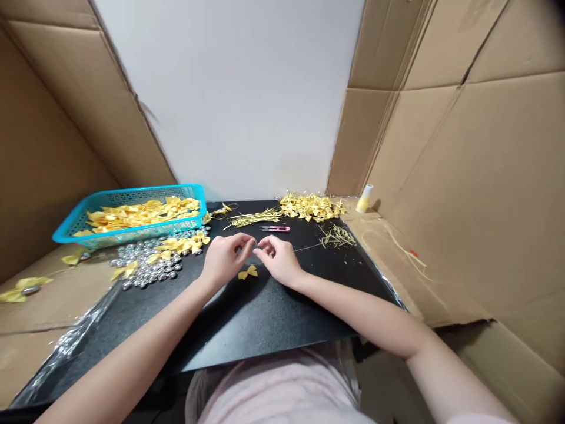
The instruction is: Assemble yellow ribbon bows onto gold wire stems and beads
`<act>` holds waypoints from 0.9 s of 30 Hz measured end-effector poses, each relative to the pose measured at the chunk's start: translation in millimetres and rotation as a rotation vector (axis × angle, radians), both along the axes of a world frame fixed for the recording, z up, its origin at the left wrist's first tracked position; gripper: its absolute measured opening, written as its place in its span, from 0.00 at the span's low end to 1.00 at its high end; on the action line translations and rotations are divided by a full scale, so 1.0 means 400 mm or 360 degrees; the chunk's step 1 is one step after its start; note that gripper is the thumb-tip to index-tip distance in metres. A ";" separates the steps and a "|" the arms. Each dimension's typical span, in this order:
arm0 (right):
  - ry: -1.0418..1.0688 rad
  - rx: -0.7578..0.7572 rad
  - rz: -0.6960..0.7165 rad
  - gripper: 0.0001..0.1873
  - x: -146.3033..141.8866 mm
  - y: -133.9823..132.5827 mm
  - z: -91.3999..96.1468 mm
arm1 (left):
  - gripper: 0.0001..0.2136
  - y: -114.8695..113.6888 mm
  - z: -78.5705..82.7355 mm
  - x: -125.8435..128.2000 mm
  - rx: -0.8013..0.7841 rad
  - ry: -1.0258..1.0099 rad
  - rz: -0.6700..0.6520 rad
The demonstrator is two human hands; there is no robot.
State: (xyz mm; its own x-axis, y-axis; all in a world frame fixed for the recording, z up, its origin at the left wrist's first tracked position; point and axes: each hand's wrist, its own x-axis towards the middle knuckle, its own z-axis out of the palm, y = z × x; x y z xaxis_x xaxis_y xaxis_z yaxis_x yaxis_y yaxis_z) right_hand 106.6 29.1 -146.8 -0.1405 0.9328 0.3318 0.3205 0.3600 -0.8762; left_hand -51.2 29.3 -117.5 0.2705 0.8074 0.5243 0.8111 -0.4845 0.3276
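My left hand [227, 257] and my right hand [281, 259] are raised over the black table, fingertips almost meeting. Each has thumb and forefinger pinched together. Something small and dark shows between the fingertips, too small to name. Just below them a yellow ribbon bow [248, 272] lies on the tabletop. A thin pale thread [309, 247] runs out to the right from behind my right hand. Beyond my hands rests a pair of pink-handled thread snips [275, 229]. Several shiny silver beads [148, 266] are spread left of my left hand, some yellow bows [179, 242] among them.
A blue plastic basket [130, 191] of yellow bows stands at the back left. Gold cords [256, 218] lie at the back, beside a heap of yellow bows [311, 206]. Cord clippings [338, 237] and a thread cone [364, 199] are at right. Cardboard walls [477, 176] flank the table.
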 end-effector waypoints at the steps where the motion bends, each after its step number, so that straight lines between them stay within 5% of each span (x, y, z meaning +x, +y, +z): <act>1: -0.0007 0.0036 -0.0002 0.08 0.004 0.003 -0.004 | 0.14 0.000 -0.001 0.001 0.0003 0.0009 -0.0008; 10: -0.0024 0.0108 0.0247 0.10 0.013 0.017 -0.008 | 0.14 0.005 -0.007 0.001 -0.0019 0.0053 -0.0072; 15: -0.0067 0.0039 0.0173 0.08 0.015 0.010 -0.014 | 0.14 0.002 -0.008 0.004 0.0015 0.0058 -0.0043; 27: -0.0540 0.0347 0.0228 0.15 0.024 -0.034 -0.003 | 0.15 0.027 0.007 -0.023 0.0060 0.0111 0.0182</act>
State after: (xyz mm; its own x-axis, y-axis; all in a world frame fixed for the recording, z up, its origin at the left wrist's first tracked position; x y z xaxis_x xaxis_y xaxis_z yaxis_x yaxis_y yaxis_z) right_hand 116.4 15.4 -147.8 -0.3989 0.8091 0.4316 0.5108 0.5869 -0.6282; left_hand -60.3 40.3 -114.8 0.2148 0.8151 0.5380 0.8820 -0.3985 0.2515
